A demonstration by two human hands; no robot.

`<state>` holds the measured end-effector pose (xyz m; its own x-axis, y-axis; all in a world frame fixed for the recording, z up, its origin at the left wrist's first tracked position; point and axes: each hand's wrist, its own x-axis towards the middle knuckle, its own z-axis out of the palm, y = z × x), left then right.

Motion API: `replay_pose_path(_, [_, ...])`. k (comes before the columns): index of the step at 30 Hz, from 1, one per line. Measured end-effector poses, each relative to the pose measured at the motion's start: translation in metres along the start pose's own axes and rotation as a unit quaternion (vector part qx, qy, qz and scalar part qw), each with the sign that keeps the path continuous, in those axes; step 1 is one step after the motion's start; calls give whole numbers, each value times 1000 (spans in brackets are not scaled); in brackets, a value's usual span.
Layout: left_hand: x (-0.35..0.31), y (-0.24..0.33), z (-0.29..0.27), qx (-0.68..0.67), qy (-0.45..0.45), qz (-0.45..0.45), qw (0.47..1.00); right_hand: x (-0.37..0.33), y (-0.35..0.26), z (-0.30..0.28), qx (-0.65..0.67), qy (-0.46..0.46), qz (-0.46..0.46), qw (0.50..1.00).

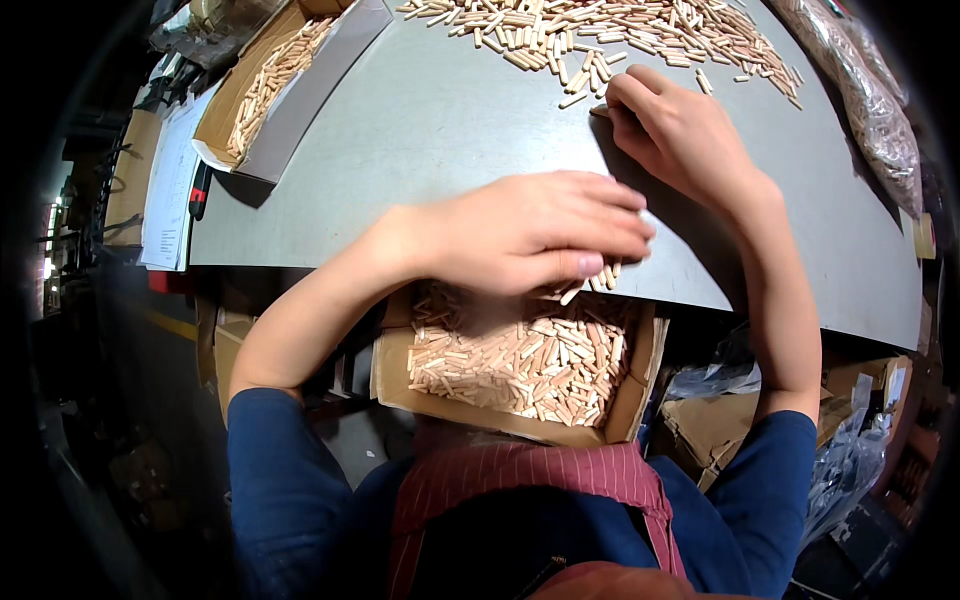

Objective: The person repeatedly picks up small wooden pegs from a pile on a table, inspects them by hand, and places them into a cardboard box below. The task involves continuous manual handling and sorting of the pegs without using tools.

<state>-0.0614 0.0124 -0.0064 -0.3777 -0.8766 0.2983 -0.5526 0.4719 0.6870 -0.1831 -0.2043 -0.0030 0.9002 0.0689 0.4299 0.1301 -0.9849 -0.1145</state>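
Small wooden dowels (pixel 610 30) lie in a loose pile at the far side of the grey table. Close to the pile's near edge, my right hand (pixel 675 130) is curled, its fingers closed; what they hold, if anything, is hidden. My left hand (pixel 545 230), smeared by motion, is stretched out flat at the table's near edge. Several dowels (pixel 603 280) show beside its thumb, right at that edge. Directly below stands an open cardboard box (pixel 560 432), filled with many more dowels and partly under the tabletop.
A long cardboard tray (pixel 300 110) with dowels stands at the far left of the table (pixel 430 140). Papers (pixel 172 190) and a red-and-black tool (pixel 199 190) lie beside it. Clear plastic bags (pixel 870 110) rest at the right edge. More cardboard (pixel 700 425) is below right.
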Motion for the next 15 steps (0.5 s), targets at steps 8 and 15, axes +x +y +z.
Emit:
replay_pose_path(8, [-21, 39, -9, -384, 44, -185, 903, 1, -3, -7, 117, -11, -32, 993])
replay_pose_path(15, [11, -4, -34, 64, 290, -212, 931, 3, 0, -19, 256, -58, 57, 963])
